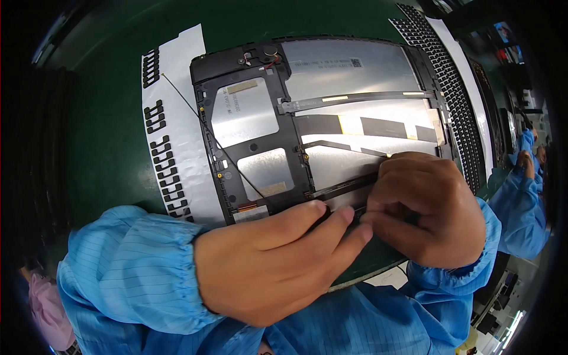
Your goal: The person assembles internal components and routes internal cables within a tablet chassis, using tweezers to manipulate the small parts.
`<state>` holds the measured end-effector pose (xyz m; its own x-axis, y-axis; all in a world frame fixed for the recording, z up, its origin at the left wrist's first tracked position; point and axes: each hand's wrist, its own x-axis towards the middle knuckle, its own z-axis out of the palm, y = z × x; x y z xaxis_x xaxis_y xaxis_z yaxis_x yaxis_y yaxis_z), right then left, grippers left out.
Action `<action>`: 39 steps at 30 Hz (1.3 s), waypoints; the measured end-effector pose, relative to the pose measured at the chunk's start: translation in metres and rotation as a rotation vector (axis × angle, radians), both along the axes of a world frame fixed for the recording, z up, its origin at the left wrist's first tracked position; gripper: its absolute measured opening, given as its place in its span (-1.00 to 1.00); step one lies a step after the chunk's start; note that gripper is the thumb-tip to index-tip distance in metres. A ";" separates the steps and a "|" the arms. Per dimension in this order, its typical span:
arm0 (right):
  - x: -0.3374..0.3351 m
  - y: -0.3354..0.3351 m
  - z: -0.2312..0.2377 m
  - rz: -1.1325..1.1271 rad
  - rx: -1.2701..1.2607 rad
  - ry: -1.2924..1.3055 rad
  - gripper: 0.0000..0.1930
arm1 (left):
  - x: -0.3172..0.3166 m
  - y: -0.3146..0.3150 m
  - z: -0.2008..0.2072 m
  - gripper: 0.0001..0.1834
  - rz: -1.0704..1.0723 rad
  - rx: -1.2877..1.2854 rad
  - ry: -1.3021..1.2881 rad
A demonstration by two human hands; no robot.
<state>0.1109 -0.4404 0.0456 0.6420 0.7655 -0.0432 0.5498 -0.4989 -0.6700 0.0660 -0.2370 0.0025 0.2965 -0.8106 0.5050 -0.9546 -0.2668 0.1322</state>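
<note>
A tablet-like device frame of black plastic and silver metal lies on the dark green table. My left hand reaches over its near edge, fingers close together and tips bunched. My right hand is closed in a pinch by the near right corner, its fingertips almost meeting the left ones. Whatever lies in either hand's fingers is hidden. A thin black cable slants across the left part of the frame, its small far tip beyond the frame's left side. The cable's near end disappears under my left fingers.
To the left, a white sheet bears rows of small black pieces. Another sheet with many black pieces runs along the right. A person in a blue sleeve sits farther right; a pink garment shows at lower left.
</note>
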 end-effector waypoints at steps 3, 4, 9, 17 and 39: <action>-0.003 0.000 0.001 -0.031 -0.037 -0.031 -0.90 | 0.000 -0.001 0.001 -0.83 -0.008 0.021 0.052; -0.003 0.000 0.000 -0.038 -0.037 -0.031 -0.90 | 0.000 -0.001 -0.001 -0.83 -0.015 0.021 0.052; -0.002 -0.001 0.000 -0.043 -0.014 -0.040 -0.89 | 0.001 0.002 -0.003 -0.80 0.029 0.041 0.036; 0.002 -0.005 -0.001 -0.006 0.055 0.029 -0.88 | 0.005 0.014 -0.002 -0.80 0.071 -0.100 0.130; -0.004 -0.003 0.002 -0.074 0.064 0.105 -0.87 | -0.001 0.020 0.004 -0.73 0.097 -0.017 0.190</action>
